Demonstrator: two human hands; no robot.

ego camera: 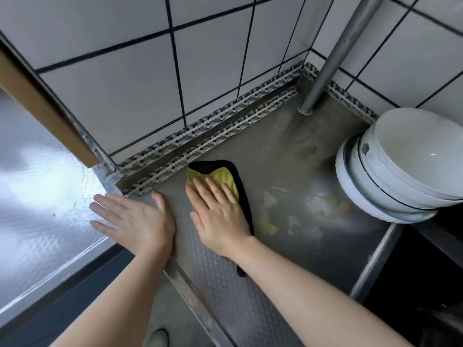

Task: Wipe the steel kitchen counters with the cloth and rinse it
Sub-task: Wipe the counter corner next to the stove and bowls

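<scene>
A yellow cloth with a black border (pixel 225 177) lies flat on the steel counter (pixel 283 234) near the back left corner. My right hand (pixel 218 216) presses down on the cloth with its fingers spread flat; the cloth's near part is hidden under the palm and wrist. My left hand (pixel 132 219) rests palm down beside it, at the seam between this counter and the brighter steel surface (pixel 37 209) on the left, holding nothing. Yellowish stains (pixel 295 221) mark the counter to the right of the cloth.
A stack of white bowls (pixel 400 166) stands upside down at the right edge of the counter. A steel pole (pixel 333 58) rises from the back corner. White tiled walls (pixel 112 78) close the back and right. A dark sink basin (pixel 421 271) lies at the lower right.
</scene>
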